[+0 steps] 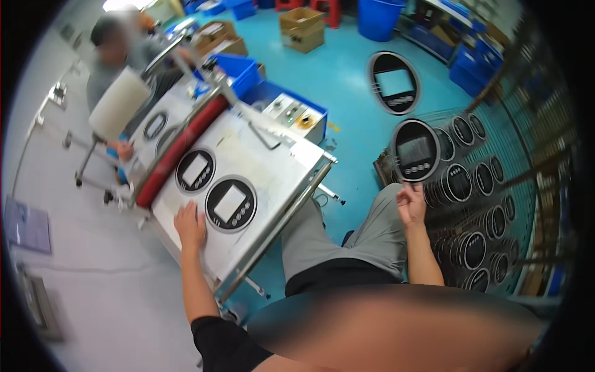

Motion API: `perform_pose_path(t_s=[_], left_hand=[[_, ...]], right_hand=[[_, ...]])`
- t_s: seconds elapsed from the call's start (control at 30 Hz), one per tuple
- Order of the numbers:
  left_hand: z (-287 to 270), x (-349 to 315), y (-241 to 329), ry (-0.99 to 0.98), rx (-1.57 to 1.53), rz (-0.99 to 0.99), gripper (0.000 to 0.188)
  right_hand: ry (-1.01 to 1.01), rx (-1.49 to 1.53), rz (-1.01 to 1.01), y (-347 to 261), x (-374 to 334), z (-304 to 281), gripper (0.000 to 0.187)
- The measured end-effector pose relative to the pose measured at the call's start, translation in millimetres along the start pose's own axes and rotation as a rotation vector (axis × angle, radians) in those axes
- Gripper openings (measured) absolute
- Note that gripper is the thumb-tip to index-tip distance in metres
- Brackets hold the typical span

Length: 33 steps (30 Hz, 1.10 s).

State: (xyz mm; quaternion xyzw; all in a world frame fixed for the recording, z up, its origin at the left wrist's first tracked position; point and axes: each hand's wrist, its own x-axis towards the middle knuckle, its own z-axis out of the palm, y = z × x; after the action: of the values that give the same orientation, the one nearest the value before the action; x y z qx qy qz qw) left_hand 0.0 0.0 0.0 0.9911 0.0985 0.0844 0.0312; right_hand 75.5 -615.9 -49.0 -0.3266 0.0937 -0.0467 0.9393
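Note:
My right hand (411, 206) is raised at the right, its fingertips pinching the lower rim of a round black panel (432, 137) with a pale rectangular window and a row of small circles. My left hand (190, 226) lies on the white machine table (273, 180) with its fingers stretched out, holding nothing. Just beyond its fingertips is a similar panel (184, 181), and to its right lies a second one (248, 214). Both rest flat in front of the red roller (186, 139). Another such panel (379, 79) shows above the held one; what supports it is not visible.
Wire racks with rows of upright round panels (474, 249) stand close on my right. A person (108, 71) works across the roller, one hand near more panels. A control box (294, 115) with knobs adjoins the table. Blue bins and cardboard boxes (302, 28) stand farther back.

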Motion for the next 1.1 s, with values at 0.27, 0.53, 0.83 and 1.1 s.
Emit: perform_pose_path(t_s=[0.27, 0.53, 0.83, 1.1], left_hand=[[-36, -9, 155, 0.03, -0.504, 0.109, 0.042], [-59, -32, 292, -0.014, -1.45, -0.186, 0.04], [-67, -15, 288, 0.042, -1.444, -0.187, 0.034], [-69, -13, 281, 0.03, -1.331, -0.183, 0.034]], right_hand=[[-0.17, -0.22, 0.325, 21, -65, 48, 0.019], [-0.422, -0.348, 0.461, 30, -74, 54, 0.034], [0.624, 0.259, -0.163, -107, 35, -193, 0.003], [0.649, 0.028, -0.55, -135, 2, -145, 0.049]])
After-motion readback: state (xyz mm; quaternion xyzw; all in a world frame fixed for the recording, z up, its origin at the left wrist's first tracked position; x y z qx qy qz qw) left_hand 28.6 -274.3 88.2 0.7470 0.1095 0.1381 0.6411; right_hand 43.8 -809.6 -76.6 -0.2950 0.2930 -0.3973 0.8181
